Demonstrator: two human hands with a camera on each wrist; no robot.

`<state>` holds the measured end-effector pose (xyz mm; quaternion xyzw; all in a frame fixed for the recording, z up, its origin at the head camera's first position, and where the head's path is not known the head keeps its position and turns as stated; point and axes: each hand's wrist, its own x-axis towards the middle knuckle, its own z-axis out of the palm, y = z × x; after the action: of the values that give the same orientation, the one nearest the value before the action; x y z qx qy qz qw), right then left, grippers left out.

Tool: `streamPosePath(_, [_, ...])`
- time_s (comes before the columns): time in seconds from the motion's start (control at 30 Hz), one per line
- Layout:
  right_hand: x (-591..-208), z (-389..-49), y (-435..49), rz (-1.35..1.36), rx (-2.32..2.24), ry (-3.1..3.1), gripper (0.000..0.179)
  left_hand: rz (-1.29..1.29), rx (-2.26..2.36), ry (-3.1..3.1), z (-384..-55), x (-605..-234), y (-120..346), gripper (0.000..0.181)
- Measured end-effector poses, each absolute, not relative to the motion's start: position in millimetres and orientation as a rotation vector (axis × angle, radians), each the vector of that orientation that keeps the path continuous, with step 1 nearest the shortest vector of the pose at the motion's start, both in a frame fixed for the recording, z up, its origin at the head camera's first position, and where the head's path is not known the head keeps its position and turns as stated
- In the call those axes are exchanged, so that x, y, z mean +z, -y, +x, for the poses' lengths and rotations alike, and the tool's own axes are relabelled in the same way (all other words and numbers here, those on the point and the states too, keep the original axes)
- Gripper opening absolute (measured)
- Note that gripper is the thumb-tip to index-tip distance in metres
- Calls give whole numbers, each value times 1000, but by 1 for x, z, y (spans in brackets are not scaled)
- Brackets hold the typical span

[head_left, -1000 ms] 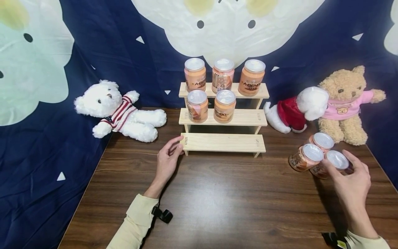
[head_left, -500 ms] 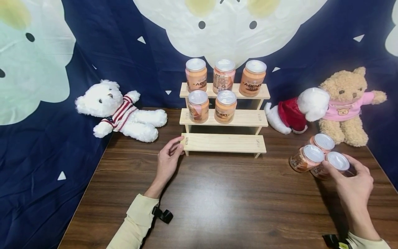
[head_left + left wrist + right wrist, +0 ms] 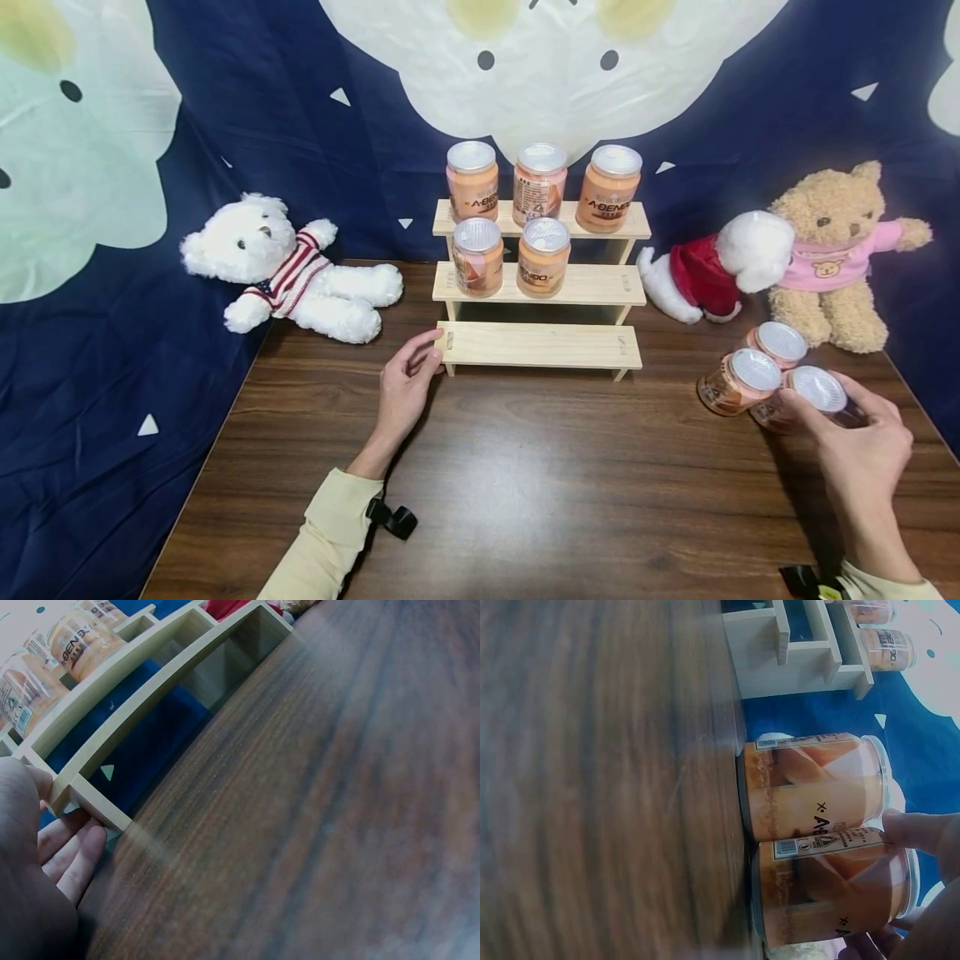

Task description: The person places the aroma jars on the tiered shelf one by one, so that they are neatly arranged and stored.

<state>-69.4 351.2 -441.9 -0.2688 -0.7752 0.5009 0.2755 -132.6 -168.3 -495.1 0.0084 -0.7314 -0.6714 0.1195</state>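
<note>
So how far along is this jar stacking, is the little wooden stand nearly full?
About halfway, it seems. Five orange jars stand on the wooden stand: three on the top step, two on the middle step. The right hand grips one jar of three on the table; the left hand touches the stand's corner. The bottom step holds nothing.

5 jars [image 3: 542, 218] on the shelf [image 3: 538, 286]; 3 jars [image 3: 772, 373] right of it.
</note>
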Motion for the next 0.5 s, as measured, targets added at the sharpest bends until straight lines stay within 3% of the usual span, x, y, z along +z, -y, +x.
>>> streamPosePath(0.5, [-414,-62,-346,-657,1297,1997,54,6,-2006,2106,-132,-494,168,33])
